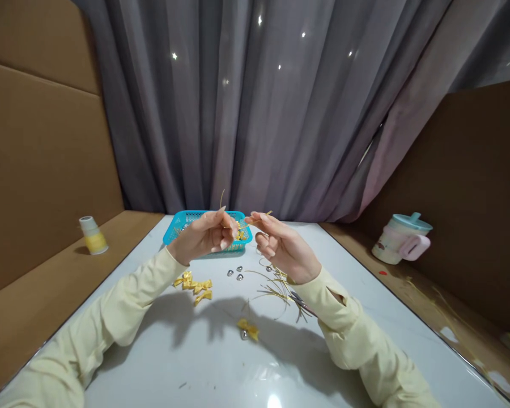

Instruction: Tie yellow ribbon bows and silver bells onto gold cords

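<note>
Above the white table, my left hand [206,231] and my right hand [288,249] are raised close together, each with thumb and finger pinched. A thin gold cord [245,226] stretches between the two pinches; one end curls up over my left fingers, the other pokes out past my right fingertips. On the table below lies a yellow ribbon bow [250,328] with a small shiny silver piece [243,335] against it. Several more yellow bows [194,285] sit beneath my left wrist. Loose cord lengths [276,292] are scattered under my right wrist.
Behind my hands stands a blue plastic basket [168,233] with yellow bows inside. A few silver pieces [239,277] lie mid-table. A spool of yellow thread [94,238] is at left, a lidded cup [393,241] at right. Cardboard walls flank the table; a grey curtain [255,124] hangs behind.
</note>
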Motion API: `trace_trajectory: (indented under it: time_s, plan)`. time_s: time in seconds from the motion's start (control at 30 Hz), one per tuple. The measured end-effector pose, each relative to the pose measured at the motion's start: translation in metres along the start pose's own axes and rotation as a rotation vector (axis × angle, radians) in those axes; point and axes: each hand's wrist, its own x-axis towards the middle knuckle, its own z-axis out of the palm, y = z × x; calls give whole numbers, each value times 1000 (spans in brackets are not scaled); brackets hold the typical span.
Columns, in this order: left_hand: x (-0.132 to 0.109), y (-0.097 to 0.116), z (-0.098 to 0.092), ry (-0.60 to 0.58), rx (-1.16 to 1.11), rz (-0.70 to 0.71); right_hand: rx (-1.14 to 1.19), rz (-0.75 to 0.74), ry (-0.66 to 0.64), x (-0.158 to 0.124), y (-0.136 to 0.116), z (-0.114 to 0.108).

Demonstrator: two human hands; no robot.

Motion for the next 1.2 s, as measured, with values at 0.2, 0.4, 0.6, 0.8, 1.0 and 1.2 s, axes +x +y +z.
trace_trajectory:
  time_s: [0.2,0.4,0.6,0.8,1.0,1.2]
  plan:
    - [1,-5,12,-23,-12,-68,17,25,79,3,4,4]
    - [3,-11,18,-32,-91,-91,6,-3,22,3,6,2]
    - [2,-8,13,-58,-94,-116,-139,74,-21,0,1,-3]
    - [-17,8,19,-446,163,-384,-116,342,-314,-10,-5,0]
    - [-39,21,26,-523,441,-434,-256,473,-470,-15,-4,7]
    - [-44,13,27,-561,607,-423,-263,542,-437,-25,2,6]
